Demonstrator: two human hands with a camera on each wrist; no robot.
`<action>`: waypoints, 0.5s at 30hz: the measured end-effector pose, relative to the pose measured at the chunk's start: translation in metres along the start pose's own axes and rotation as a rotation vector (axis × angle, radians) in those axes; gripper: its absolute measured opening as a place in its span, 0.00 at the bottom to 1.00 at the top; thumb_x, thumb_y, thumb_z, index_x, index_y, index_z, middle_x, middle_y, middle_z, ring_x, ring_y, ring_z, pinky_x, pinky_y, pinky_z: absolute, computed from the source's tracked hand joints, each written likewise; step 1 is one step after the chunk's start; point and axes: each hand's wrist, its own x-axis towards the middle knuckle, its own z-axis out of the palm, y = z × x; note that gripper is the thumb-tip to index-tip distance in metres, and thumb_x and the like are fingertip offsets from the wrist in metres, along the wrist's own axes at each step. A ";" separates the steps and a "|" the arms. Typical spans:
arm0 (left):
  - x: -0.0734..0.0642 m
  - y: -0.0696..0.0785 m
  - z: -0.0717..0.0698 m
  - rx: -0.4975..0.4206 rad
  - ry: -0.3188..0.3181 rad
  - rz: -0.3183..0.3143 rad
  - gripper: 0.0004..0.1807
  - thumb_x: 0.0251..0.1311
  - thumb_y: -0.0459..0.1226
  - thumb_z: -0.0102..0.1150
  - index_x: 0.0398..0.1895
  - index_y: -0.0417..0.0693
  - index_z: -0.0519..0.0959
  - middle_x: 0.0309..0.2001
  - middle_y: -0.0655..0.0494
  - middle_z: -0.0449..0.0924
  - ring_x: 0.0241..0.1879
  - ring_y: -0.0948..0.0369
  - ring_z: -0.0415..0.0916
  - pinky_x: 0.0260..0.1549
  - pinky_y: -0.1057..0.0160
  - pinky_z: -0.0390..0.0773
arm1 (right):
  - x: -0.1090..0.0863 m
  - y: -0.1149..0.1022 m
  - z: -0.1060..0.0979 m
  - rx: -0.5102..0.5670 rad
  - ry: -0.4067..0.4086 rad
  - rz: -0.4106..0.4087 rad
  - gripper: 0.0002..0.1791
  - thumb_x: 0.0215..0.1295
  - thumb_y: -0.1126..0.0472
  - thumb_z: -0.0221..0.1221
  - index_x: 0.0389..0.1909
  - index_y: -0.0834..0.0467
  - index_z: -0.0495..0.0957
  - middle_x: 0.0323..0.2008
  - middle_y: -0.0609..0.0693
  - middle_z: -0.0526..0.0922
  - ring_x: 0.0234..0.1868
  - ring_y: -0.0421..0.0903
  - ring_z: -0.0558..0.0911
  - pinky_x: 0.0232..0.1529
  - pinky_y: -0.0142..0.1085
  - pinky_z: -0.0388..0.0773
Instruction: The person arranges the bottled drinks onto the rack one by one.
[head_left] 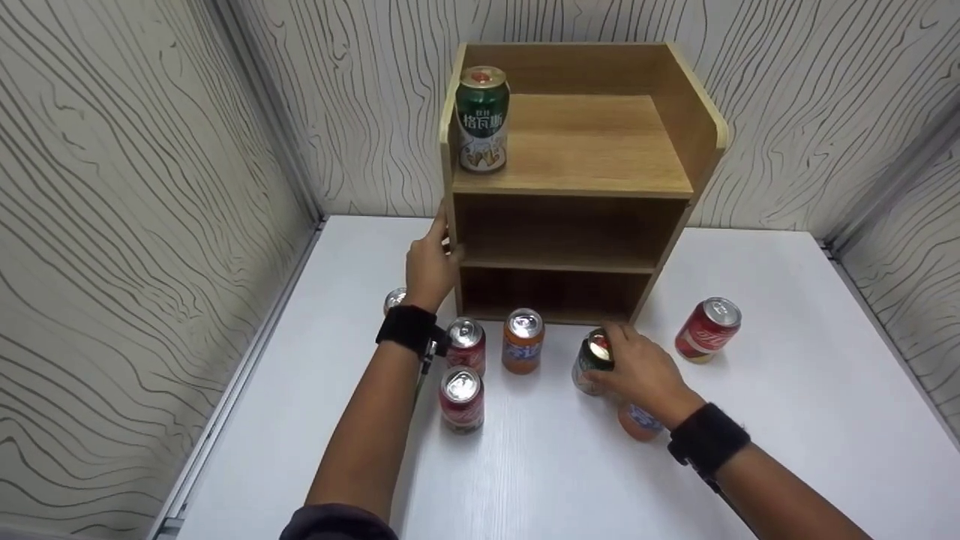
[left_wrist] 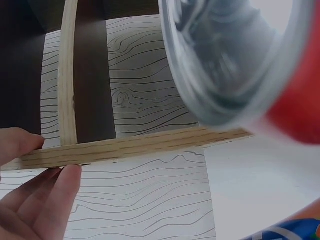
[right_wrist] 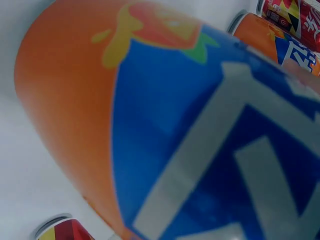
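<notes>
My left hand (head_left: 431, 271) grips the left side panel of a small wooden shelf (head_left: 577, 142); in the left wrist view the thumb lies on one side of the panel edge (left_wrist: 115, 149) and the fingers on the other. In front of the shelf's lower right corner, my right hand (head_left: 643, 371) holds a dark green and white can (head_left: 588, 361) round its upper part. Partly hidden under that hand is an orange can (head_left: 639, 424), whose blue label (right_wrist: 165, 125) fills much of the right wrist view. A matching green can (head_left: 482, 124) stands upright on the shelf's top left.
Two red cans (head_left: 462, 405) stand beside my left wrist, with an orange can (head_left: 523, 349) right of them. Another red can (head_left: 709, 330) stands at the right. Behind my left wrist shows a silver can top (head_left: 395, 298). Patterned panels (head_left: 135, 187) border the white table (head_left: 525, 480).
</notes>
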 end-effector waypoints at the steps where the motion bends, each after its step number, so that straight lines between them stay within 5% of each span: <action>1: 0.000 0.000 0.000 -0.002 -0.002 0.001 0.41 0.59 0.29 0.62 0.75 0.55 0.59 0.51 0.45 0.82 0.45 0.54 0.83 0.40 0.63 0.81 | 0.001 0.000 0.000 0.003 0.001 0.000 0.48 0.51 0.43 0.71 0.67 0.63 0.62 0.57 0.67 0.73 0.52 0.65 0.77 0.49 0.58 0.74; 7: 0.001 0.000 -0.001 -0.027 -0.017 0.000 0.42 0.60 0.30 0.62 0.76 0.54 0.57 0.51 0.41 0.81 0.46 0.53 0.82 0.40 0.63 0.81 | 0.002 0.001 -0.001 0.046 0.013 0.009 0.44 0.52 0.47 0.70 0.66 0.62 0.65 0.55 0.65 0.74 0.50 0.64 0.78 0.49 0.58 0.74; 15: 0.001 -0.003 -0.002 -0.091 -0.010 0.011 0.39 0.58 0.28 0.63 0.74 0.50 0.62 0.51 0.40 0.80 0.48 0.52 0.81 0.40 0.63 0.81 | -0.003 -0.004 -0.020 0.088 0.146 -0.043 0.44 0.52 0.43 0.70 0.66 0.58 0.67 0.54 0.62 0.76 0.49 0.63 0.79 0.45 0.56 0.76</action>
